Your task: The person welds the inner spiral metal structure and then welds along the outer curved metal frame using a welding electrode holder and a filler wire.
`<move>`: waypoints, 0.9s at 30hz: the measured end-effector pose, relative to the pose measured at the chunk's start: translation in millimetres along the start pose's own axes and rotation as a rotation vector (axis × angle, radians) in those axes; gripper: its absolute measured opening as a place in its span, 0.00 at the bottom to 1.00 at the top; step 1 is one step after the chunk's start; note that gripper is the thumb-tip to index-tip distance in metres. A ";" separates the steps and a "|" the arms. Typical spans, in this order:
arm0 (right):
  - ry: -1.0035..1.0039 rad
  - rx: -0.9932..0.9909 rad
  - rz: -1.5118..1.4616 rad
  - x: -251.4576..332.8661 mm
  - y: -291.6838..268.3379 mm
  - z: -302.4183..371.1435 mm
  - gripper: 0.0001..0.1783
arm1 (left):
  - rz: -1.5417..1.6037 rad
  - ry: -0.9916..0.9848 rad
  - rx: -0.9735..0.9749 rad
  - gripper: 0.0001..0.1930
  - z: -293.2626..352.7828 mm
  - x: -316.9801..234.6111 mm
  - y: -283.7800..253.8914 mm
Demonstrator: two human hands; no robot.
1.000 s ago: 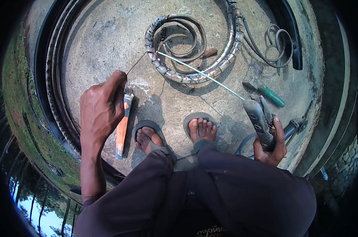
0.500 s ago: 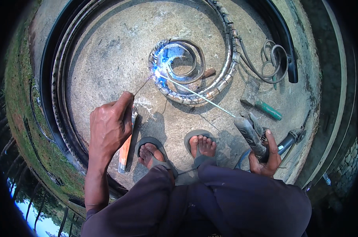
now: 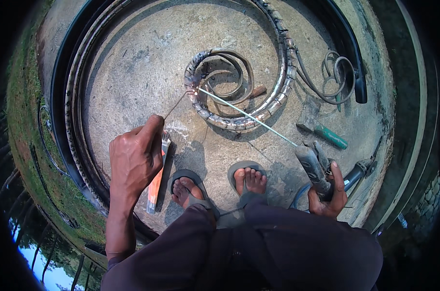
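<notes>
My left hand (image 3: pixel 136 157) is closed on a thin metal rod (image 3: pixel 177 105), its bent far end touching or just beside the spiral metal scroll (image 3: pixel 237 124). In my right hand (image 3: pixel 332 196) is a dark welding electrode holder (image 3: pixel 313 169), with thumb and fingers wrapped around its body. A long pale welding electrode (image 3: pixel 251 118) runs from its jaws up and left toward the scroll. The electrode's tip is by a small orange glowing spot on the scroll's left side; whether they touch I cannot tell. Short wire bits line the scroll's curved bars.
An orange-handled brush (image 3: pixel 156 186) lies by my left foot. On the right are a green-handled hammer (image 3: pixel 330 137), a dark tool with a cable (image 3: pixel 358 170) and looped thin rods (image 3: pixel 343 77). A black curved tube (image 3: pixel 350 51) arcs around the concrete floor (image 3: pixel 132 72).
The bright blue-white arc at the scroll has gone out, leaving a small glow. My right hand and the holder have shifted slightly right and nearer. My left hand has barely moved.
</notes>
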State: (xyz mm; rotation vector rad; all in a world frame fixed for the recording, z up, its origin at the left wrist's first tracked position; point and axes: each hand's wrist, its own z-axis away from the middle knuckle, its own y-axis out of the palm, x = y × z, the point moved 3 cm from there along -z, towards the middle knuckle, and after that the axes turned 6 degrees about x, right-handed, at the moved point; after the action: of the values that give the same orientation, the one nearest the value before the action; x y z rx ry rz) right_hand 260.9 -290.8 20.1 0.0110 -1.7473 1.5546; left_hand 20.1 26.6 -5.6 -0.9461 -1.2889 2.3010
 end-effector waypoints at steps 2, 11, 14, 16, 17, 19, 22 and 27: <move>-0.017 -0.005 0.009 1.0 -0.1 -1.8 0.43 | -0.015 0.003 0.016 0.06 0.2 0.1 -0.7; -0.036 0.059 0.041 3.5 0.6 -2.3 0.43 | -0.017 -0.006 0.059 0.07 0.7 2.8 5.6; -0.031 0.067 0.038 3.2 1.3 -2.4 0.43 | -0.036 -0.013 0.090 0.12 0.4 4.1 7.9; -0.034 0.068 0.054 2.7 1.3 -2.0 0.43 | -0.009 0.021 0.026 0.08 0.5 2.4 6.9; -0.032 0.073 0.053 1.9 1.3 -2.0 0.43 | -0.007 0.018 0.031 0.08 0.4 2.1 7.4; -0.017 0.077 0.004 2.1 0.2 -2.0 0.44 | -0.017 0.005 0.007 0.08 1.4 1.9 5.0; 0.022 -0.026 0.006 1.9 2.5 -0.2 0.44 | 0.015 0.017 -0.053 0.09 -0.4 2.8 2.3; 0.081 -0.070 -0.025 6.3 7.3 -12.3 0.42 | -0.018 0.004 -0.100 0.08 -10.4 0.1 -2.3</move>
State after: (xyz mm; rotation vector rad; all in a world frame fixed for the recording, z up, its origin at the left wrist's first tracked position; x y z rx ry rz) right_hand 259.6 -275.7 16.7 -0.0640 -1.7300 1.4555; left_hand 27.1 34.3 -7.4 -0.9668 -1.4171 2.2378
